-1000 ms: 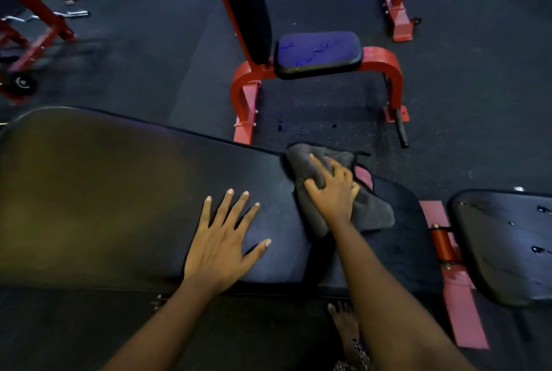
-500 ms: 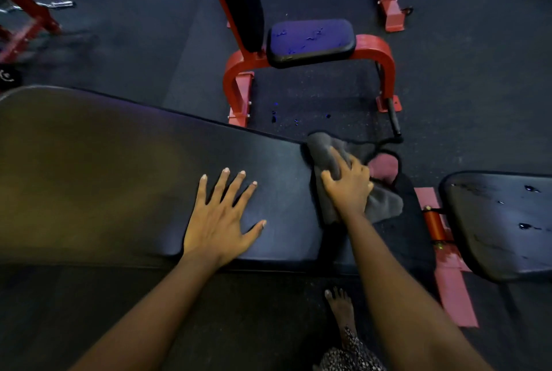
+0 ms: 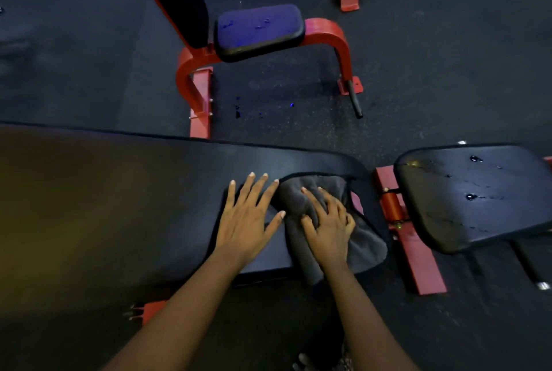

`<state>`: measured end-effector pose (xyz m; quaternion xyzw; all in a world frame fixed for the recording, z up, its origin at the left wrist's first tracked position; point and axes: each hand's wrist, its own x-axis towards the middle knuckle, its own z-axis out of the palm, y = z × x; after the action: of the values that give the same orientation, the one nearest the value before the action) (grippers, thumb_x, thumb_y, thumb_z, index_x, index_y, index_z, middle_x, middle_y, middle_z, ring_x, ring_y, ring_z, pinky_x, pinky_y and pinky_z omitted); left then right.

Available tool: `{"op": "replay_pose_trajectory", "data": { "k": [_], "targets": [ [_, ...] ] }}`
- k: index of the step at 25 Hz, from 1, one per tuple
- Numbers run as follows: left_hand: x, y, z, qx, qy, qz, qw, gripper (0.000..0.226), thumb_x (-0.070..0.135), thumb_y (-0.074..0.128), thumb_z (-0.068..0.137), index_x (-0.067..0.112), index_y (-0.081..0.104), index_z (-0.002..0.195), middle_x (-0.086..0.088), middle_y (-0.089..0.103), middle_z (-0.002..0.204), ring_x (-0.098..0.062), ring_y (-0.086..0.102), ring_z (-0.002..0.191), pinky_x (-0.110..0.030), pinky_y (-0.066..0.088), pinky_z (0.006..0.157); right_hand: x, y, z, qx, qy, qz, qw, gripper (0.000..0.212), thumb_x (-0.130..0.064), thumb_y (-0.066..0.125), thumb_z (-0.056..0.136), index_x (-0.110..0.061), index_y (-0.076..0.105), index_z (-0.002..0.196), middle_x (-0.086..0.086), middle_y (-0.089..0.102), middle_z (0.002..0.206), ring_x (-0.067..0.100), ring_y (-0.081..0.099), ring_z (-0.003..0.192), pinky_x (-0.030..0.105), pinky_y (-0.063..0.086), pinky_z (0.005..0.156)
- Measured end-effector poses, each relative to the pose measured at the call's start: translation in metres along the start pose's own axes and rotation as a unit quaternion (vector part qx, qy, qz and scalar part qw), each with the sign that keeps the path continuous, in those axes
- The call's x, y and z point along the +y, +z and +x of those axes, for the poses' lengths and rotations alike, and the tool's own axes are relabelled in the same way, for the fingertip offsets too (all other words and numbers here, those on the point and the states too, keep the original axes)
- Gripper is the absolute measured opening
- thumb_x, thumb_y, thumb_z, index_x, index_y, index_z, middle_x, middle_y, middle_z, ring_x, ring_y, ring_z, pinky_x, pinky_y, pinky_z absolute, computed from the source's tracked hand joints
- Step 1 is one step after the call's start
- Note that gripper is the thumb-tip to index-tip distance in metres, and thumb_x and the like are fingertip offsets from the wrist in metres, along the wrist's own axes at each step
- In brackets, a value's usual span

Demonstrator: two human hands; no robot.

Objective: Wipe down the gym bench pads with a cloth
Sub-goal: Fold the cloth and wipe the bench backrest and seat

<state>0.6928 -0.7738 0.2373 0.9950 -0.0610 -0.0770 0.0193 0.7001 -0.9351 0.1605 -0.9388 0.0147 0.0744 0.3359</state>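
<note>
One grey, fleecy cloth (image 3: 369,246) lies bunched on the right end of the bench's long pad (image 3: 119,206) and spills over its near edge. Of the two hands, the left hand (image 3: 248,221) lies flat with fingers spread on the smooth black vinyl at the cloth's 9 o'clock. The right hand (image 3: 328,228) curls its fingers into the cloth, gripping it. At 3 o'clock a second, rounded seat pad (image 3: 484,209) carries water beads. At 12 o'clock stands one red tube-framed bench (image 3: 327,34).
</note>
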Motion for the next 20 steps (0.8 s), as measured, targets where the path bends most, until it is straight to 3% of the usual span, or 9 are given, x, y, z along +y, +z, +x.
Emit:
{"op": "replay_pose_trajectory", "data": {
  "k": [3, 7, 9, 12, 14, 17, 20],
  "targets": [
    [0.022, 0.017, 0.033, -0.027, 0.03, 0.024, 0.999, 0.068, 0.058, 0.006, 0.092, 0.022, 0.036, 0.142, -0.004, 0.039, 0.147, -0.025, 0.027, 0.141, -0.045, 0.005, 0.112, 0.026, -0.005, 0.043, -0.005, 0.017, -0.007, 1.0, 0.067, -0.055, 0.019, 0.074, -0.048, 0.025, 0.14, -0.008, 0.029, 0.148, 0.014, 0.021, 0.136, 0.049, 0.019, 0.107],
    [0.052, 0.04, 0.067, -0.06, 0.047, 0.029, 0.997, 0.064, 0.054, 0.013, 0.092, 0.022, 0.033, 0.143, -0.004, 0.035, 0.15, -0.025, 0.026, 0.141, -0.044, 0.003, 0.112, 0.066, -0.011, 0.107, 0.003, 0.108, 0.035, 0.994, 0.061, -0.053, 0.029, 0.08, -0.046, 0.027, 0.14, -0.006, 0.027, 0.149, 0.021, 0.023, 0.136, 0.054, 0.021, 0.108],
    [0.055, 0.053, 0.071, -0.076, 0.074, 0.066, 0.992, 0.063, 0.054, 0.012, 0.094, 0.021, 0.04, 0.14, -0.004, 0.041, 0.146, -0.026, 0.032, 0.138, -0.047, 0.009, 0.111, 0.085, -0.012, 0.14, -0.012, 0.143, 0.041, 0.989, 0.053, -0.045, 0.037, 0.088, -0.042, 0.029, 0.141, -0.005, 0.027, 0.149, 0.023, 0.024, 0.136, 0.055, 0.021, 0.108],
    [0.055, 0.067, 0.073, -0.078, 0.097, 0.103, 0.987, 0.068, 0.06, 0.02, 0.09, 0.02, 0.038, 0.141, -0.007, 0.036, 0.149, -0.03, 0.028, 0.14, -0.055, 0.017, 0.109, 0.115, -0.014, 0.182, -0.066, 0.164, 0.055, 0.983, 0.05, -0.043, 0.038, 0.091, -0.034, 0.033, 0.14, 0.003, 0.036, 0.145, 0.029, 0.033, 0.131, 0.051, 0.027, 0.107],
    [0.056, 0.07, 0.074, -0.07, 0.099, 0.11, 0.987, 0.069, 0.061, 0.018, 0.09, 0.019, 0.035, 0.143, -0.008, 0.032, 0.15, -0.03, 0.023, 0.141, -0.057, 0.017, 0.109, 0.135, -0.02, 0.197, -0.132, 0.176, 0.117, 0.968, 0.054, -0.056, 0.037, 0.089, -0.038, 0.032, 0.14, 0.009, 0.043, 0.141, 0.033, 0.041, 0.127, 0.048, 0.031, 0.106],
    [0.057, 0.068, 0.075, -0.063, 0.102, 0.118, 0.986, 0.071, 0.062, 0.023, 0.088, 0.02, 0.033, 0.143, -0.007, 0.031, 0.151, -0.029, 0.019, 0.142, -0.057, 0.017, 0.109, 0.144, -0.027, 0.197, -0.187, 0.204, 0.159, 0.948, 0.079, -0.087, 0.035, 0.069, -0.049, 0.026, 0.138, 0.005, 0.043, 0.142, 0.033, 0.041, 0.129, 0.048, 0.03, 0.108],
    [0.057, 0.068, 0.074, -0.062, 0.103, 0.123, 0.985, 0.071, 0.062, 0.026, 0.087, 0.02, 0.034, 0.143, -0.008, 0.03, 0.151, -0.029, 0.017, 0.143, -0.057, 0.016, 0.11, 0.145, -0.026, 0.179, -0.163, 0.188, 0.208, 0.946, 0.085, -0.076, 0.051, 0.072, -0.039, 0.021, 0.144, 0.0, 0.038, 0.146, 0.025, 0.038, 0.132, 0.043, 0.03, 0.11]
  ]
}}
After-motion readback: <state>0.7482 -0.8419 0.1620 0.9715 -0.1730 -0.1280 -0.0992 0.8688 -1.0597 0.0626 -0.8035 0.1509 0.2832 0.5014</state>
